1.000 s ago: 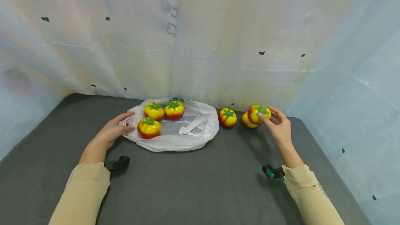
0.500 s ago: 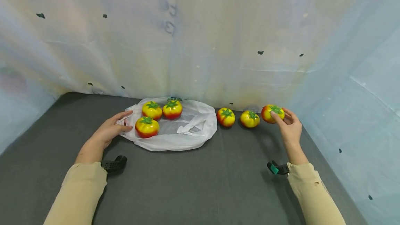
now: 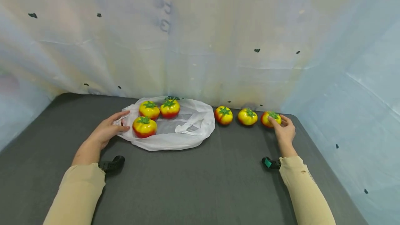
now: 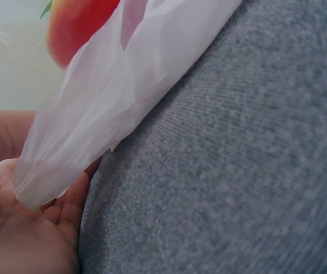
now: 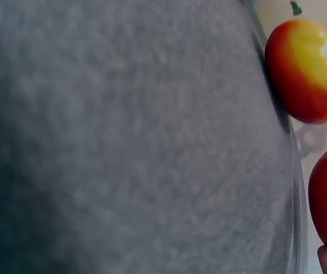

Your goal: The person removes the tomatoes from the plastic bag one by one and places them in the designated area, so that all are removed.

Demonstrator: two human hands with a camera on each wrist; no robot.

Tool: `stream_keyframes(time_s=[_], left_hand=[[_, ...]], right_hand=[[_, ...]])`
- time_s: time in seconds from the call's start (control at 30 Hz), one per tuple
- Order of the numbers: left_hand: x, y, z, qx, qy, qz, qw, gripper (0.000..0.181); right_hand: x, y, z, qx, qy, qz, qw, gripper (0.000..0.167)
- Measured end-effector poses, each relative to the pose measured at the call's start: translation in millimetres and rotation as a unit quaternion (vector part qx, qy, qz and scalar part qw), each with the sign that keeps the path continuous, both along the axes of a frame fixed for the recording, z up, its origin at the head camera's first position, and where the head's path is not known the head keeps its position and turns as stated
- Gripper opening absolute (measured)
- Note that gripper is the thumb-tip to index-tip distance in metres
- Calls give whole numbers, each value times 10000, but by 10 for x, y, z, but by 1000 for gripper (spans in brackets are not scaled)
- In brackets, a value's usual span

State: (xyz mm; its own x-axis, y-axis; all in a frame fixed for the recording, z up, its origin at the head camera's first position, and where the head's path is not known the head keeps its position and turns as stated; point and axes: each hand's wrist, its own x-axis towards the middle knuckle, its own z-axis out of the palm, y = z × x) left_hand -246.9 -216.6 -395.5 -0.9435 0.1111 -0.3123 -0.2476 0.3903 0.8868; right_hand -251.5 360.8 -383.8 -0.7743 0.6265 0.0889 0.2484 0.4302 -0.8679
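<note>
- Coming down at the right of the frame, the right hand [image 3: 285, 132] has brought its tomato [image 3: 265, 119] from above the middle one, a second ago, out to the far end of the row.
- That hand pinches the tomato, thumb in front and fingers behind; from where I stand I can't tell whether it bears on the table [image 3: 193, 183] yet.
- Just beside it, a little apart, is the middle tomato [image 3: 247, 117], which half hid behind the held one a second ago and now shows whole. Left of that comes the near tomato [image 3: 223, 115], close to the bag.
- At centre left, the white bag [image 3: 172, 144] lies with its mouth facing up, three tomatoes inside: a back left one [image 3: 149, 111], a back right one [image 3: 170, 109] and a front one [image 3: 144, 127]. Those have not shifted in it.
- Over at the bag's left end, the left hand [image 3: 103, 133] has stayed put, thumb and forefinger spread at the edge; whether it grips the plastic I can't tell.
- So the count, as I judge it, is level now: three in the bag, three in line outside, the last of these not yet let go.
</note>
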Motion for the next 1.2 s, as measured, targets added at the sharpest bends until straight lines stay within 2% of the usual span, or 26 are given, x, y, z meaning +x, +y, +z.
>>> stream_keyframes(time_s=[0.4,0.73,0.83,0.97,1.2], left_hand=[[-51,32,4,21,169,-26,9999,79],[-7,-10,-7,19,118,-45,9999,80],[10,-11,-8,20,204,-38,9998,79],[13,13,2,46,281,-20,9996,78],[1,16,-6,24,170,63,9998,78]], right_hand=[[-30,123,-35,122,-255,-173,9994,74],[-23,112,-86,13,-342,-89,9994,78],[-8,107,-90,-65,-411,-20,9991,80],[21,121,-63,13,-447,48,9990,81],[50,126,48,224,-512,260,9981,83]])
